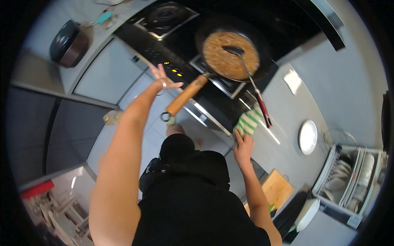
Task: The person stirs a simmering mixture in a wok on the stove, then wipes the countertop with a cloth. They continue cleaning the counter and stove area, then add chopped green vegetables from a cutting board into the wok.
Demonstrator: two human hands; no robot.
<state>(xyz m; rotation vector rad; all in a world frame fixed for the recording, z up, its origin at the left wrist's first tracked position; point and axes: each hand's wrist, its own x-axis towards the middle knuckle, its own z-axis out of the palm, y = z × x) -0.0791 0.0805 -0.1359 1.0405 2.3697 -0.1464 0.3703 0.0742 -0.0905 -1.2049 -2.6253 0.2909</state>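
My left hand (162,79) reaches over the front edge of the black stove, fingers spread and holding nothing. It is close to the lit control panel (174,71) and left of the wok's wooden handle (187,94). My right hand (244,150) grips the near end of a green-and-white striped cloth (248,122) at the stove's right edge. On the right burner stands a dark wok (265,66) with brown, bubbling liquid (226,63) inside. A ladle (248,73) leans across the wok rim, its bowl in the liquid and its red handle over the counter.
A second burner (166,17) is at the upper left, with a rice cooker (69,44) beyond it. A white dish (307,137), a dish rack (335,181) and a wooden cutting board (278,188) are on the right counter. A bottle (112,117) stands on the floor.
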